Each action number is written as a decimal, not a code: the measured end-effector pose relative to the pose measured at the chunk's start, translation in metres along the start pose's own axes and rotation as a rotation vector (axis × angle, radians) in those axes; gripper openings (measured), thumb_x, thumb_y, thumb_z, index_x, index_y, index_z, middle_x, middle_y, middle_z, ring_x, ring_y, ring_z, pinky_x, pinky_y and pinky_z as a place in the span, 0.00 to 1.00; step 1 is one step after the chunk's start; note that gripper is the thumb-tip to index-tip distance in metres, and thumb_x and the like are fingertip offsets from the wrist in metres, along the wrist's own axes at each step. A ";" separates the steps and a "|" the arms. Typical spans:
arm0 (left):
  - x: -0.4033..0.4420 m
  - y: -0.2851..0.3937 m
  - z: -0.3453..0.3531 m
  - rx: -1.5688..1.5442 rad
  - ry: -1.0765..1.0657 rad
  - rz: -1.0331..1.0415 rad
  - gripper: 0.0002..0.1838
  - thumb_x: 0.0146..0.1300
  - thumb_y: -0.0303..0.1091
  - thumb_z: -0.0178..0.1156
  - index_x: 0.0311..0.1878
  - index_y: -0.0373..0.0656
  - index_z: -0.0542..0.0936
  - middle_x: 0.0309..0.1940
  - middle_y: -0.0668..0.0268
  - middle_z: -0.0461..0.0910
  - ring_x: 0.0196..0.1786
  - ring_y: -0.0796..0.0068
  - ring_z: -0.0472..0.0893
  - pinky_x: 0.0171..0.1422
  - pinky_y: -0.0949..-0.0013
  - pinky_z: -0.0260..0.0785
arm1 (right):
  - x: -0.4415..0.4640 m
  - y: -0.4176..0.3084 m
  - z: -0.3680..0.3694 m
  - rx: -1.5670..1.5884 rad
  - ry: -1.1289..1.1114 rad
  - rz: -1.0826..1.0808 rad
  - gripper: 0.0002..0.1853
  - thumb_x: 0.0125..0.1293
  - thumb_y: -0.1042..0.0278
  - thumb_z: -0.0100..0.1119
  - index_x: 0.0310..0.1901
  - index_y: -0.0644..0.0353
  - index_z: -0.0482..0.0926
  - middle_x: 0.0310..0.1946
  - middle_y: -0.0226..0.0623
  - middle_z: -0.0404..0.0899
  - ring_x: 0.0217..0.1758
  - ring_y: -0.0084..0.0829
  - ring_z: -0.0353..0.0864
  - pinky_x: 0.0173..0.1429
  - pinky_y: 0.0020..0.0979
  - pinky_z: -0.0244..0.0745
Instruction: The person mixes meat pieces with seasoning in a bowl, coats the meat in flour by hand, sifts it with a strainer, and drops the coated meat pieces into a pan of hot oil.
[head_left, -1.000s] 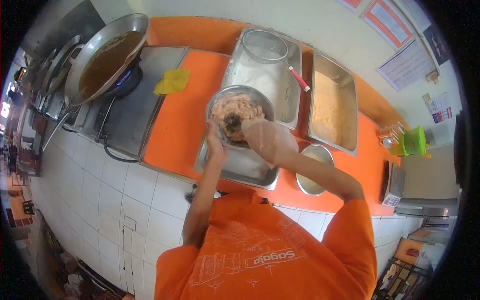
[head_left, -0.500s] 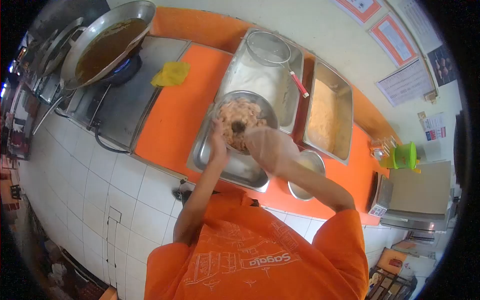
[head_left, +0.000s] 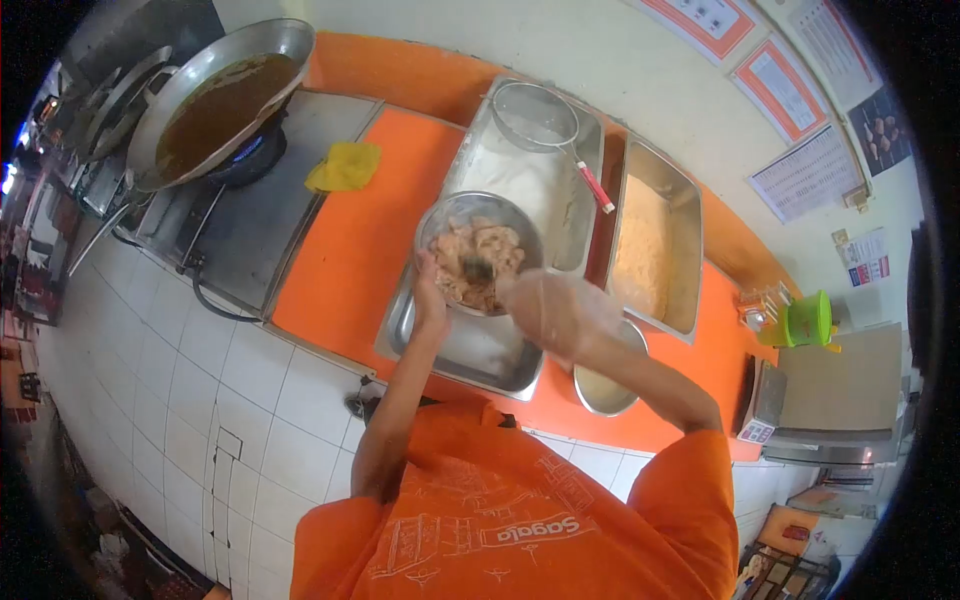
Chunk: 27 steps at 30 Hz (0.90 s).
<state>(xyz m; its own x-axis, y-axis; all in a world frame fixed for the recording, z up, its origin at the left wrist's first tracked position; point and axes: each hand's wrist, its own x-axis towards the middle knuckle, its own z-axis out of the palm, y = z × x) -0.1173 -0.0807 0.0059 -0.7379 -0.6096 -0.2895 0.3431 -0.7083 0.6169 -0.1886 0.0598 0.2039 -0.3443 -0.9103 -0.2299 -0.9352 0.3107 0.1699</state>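
Note:
A metal bowl (head_left: 530,225) of raw meat pieces (head_left: 480,250) rests over the steel tray (head_left: 410,325) and partly overlaps the tray behind it. At its near left side, my left hand (head_left: 430,303) grips the bowl with the fingers along its wall. My right hand (head_left: 560,312), in a clear plastic glove, is closed at the bowl's right rim and blurred by motion. What its fingers hold is hard to see. Among the meat shows a dark, blurred patch (head_left: 478,268), which I cannot identify.
A sieve (head_left: 535,115) with a red handle lies over a tray of white powder (head_left: 500,165). Right of it stands a pan of orange-tan coating (head_left: 640,250); a bowl (head_left: 605,385) sits nearer. Left, a wok of oil (head_left: 225,110) is over a blue flame, beside a yellow cloth (head_left: 345,167).
Within the bowl, the meat has shifted and the dark patch sits slightly differently. My right hand has moved a little to the right; my left hand still holds the bowl.

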 end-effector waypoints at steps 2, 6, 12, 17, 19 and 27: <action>0.009 -0.005 -0.011 0.105 0.052 0.071 0.39 0.71 0.60 0.44 0.72 0.39 0.55 0.69 0.56 0.60 0.70 0.61 0.63 0.72 0.57 0.57 | -0.007 -0.007 0.006 -0.015 -0.053 -0.076 0.07 0.59 0.71 0.54 0.30 0.62 0.81 0.25 0.43 0.83 0.27 0.41 0.85 0.25 0.41 0.78; -0.009 0.006 0.014 0.345 0.071 0.173 0.40 0.70 0.62 0.44 0.72 0.39 0.55 0.69 0.56 0.61 0.70 0.60 0.64 0.72 0.56 0.57 | 0.026 0.002 0.014 0.157 -0.193 0.052 0.08 0.61 0.72 0.53 0.38 0.66 0.77 0.28 0.43 0.82 0.34 0.40 0.86 0.33 0.39 0.81; -0.004 0.010 0.001 0.089 0.111 0.068 0.37 0.71 0.59 0.46 0.72 0.41 0.57 0.70 0.56 0.59 0.71 0.60 0.61 0.73 0.57 0.56 | 0.021 0.005 0.035 0.156 -0.030 0.038 0.08 0.61 0.72 0.52 0.35 0.61 0.82 0.28 0.43 0.83 0.33 0.41 0.86 0.33 0.40 0.80; -0.005 0.012 -0.016 0.028 -0.041 -0.005 0.37 0.72 0.60 0.41 0.72 0.40 0.58 0.69 0.56 0.61 0.70 0.61 0.64 0.72 0.57 0.58 | 0.041 0.045 0.049 0.109 0.177 -0.041 0.08 0.59 0.73 0.53 0.31 0.59 0.84 0.28 0.44 0.83 0.33 0.42 0.86 0.36 0.40 0.81; -0.010 0.016 0.006 0.040 -0.074 -0.050 0.36 0.72 0.61 0.38 0.71 0.40 0.59 0.68 0.56 0.63 0.69 0.60 0.66 0.71 0.56 0.60 | 0.047 0.039 0.059 0.095 0.221 -0.072 0.08 0.58 0.72 0.54 0.29 0.58 0.84 0.25 0.43 0.82 0.30 0.42 0.85 0.34 0.40 0.80; 0.017 0.029 0.025 0.250 0.017 0.056 0.35 0.74 0.59 0.35 0.69 0.38 0.60 0.66 0.56 0.66 0.66 0.61 0.69 0.71 0.57 0.61 | 0.025 0.007 0.013 0.099 0.006 0.018 0.08 0.59 0.70 0.54 0.26 0.59 0.80 0.22 0.45 0.81 0.29 0.41 0.86 0.30 0.41 0.79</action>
<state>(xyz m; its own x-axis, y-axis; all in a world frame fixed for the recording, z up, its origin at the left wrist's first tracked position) -0.1340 -0.1026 0.0373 -0.7112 -0.6528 -0.2608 0.2272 -0.5645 0.7935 -0.2052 0.0425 0.1869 -0.3605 -0.9059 -0.2223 -0.9327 0.3519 0.0786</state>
